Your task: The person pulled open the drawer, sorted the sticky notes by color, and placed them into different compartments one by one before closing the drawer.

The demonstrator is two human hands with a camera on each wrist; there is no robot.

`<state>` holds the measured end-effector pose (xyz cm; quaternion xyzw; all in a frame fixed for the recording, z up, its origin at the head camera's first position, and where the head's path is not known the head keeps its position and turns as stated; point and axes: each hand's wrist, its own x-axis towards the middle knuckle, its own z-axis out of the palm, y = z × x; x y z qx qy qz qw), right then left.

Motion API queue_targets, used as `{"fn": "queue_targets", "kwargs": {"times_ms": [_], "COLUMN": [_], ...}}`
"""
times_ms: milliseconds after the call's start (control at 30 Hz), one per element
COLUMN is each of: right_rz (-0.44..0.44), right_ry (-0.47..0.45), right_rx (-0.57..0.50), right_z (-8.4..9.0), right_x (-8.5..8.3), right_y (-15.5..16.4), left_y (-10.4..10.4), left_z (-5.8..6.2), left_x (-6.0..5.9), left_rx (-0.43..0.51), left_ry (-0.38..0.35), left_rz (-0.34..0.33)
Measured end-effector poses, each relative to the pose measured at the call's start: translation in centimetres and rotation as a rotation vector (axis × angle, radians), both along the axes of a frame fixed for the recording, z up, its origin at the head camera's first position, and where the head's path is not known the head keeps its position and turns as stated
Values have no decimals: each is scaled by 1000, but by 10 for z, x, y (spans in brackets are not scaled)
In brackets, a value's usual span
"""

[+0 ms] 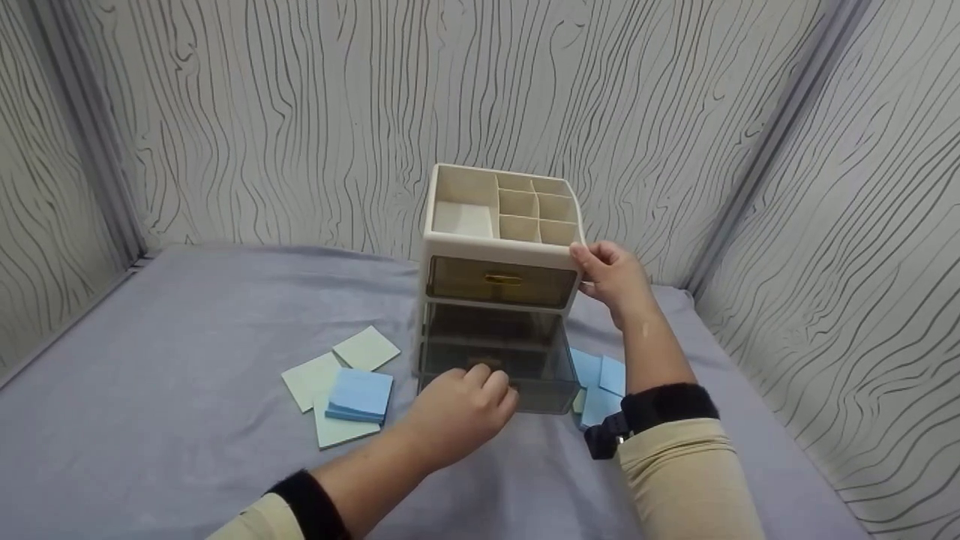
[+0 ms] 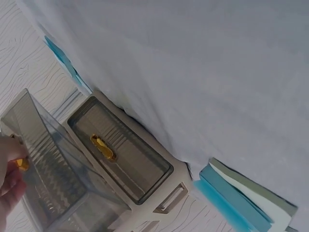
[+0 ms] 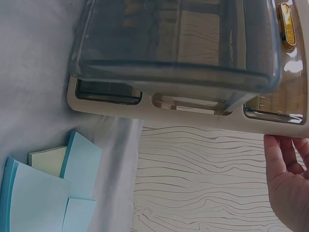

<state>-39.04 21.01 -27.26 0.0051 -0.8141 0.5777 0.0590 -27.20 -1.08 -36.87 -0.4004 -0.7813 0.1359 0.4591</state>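
At about eight o'clock from the organizer lie the left-hand sticky-note pads (image 1: 341, 386): three pale green ones laid flat and one blue pad stacked on top of them, four in all, loose on the grey-covered worktop (image 1: 172, 337) within easy reach. Next, the left hand (image 1: 461, 412) sits at six o'clock of the organizer, its grip curled round the gold knob of the lower drawer (image 1: 495, 367). That smoky clear drawer stands drawn out toward the person, which fits a pulling hold. The cream desk organizer (image 1: 501, 247) holds two drawers; the upper drawer (image 1: 501, 281) is flush in its slot. Its top tray shows seven open compartments, one large and six small, as far as can be counted. At three o'clock the right hand (image 1: 611, 277) clasps the organizer's upper right corner, fingers wrapped on the edge, apparently steadying it against the pull. Below, at four o'clock, lie more blue notes (image 1: 600, 386), about three, and one pale green.
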Motion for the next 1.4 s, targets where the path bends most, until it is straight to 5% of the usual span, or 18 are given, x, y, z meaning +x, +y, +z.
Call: {"fn": "queue_targets", "kwargs": {"times_ms": [233, 433, 533, 700, 867, 1100, 1267, 1400], "right_rz": [5, 9, 4, -10, -19, -27, -24, -14], "right_ry": [-1, 5, 10, 13, 3, 4, 4, 4], "right_rx": [-3, -9, 4, 16, 22, 13, 11, 17], "right_z": [-1, 0, 0, 0, 0, 1, 0, 0], "right_x": [-1, -2, -2, -3, -2, -2, -1, -1], "right_y": [2, 1, 1, 0, 0, 0, 0, 1], "left_y": [-11, -29, -44, -74, -102, -128, -137, -137], "left_z": [14, 27, 32, 33, 23, 2, -13, -25], "left_x": [0, -3, -9, -23, -39, -55, -63, -66], "left_rx": [31, 277, 398, 578, 679, 501, 343, 326], "left_ry": [-202, -311, -312, -333, -506, -920, -1113, -1248], "left_rz": [-41, -176, -179, -52, 142, 405, 431, 493]}}
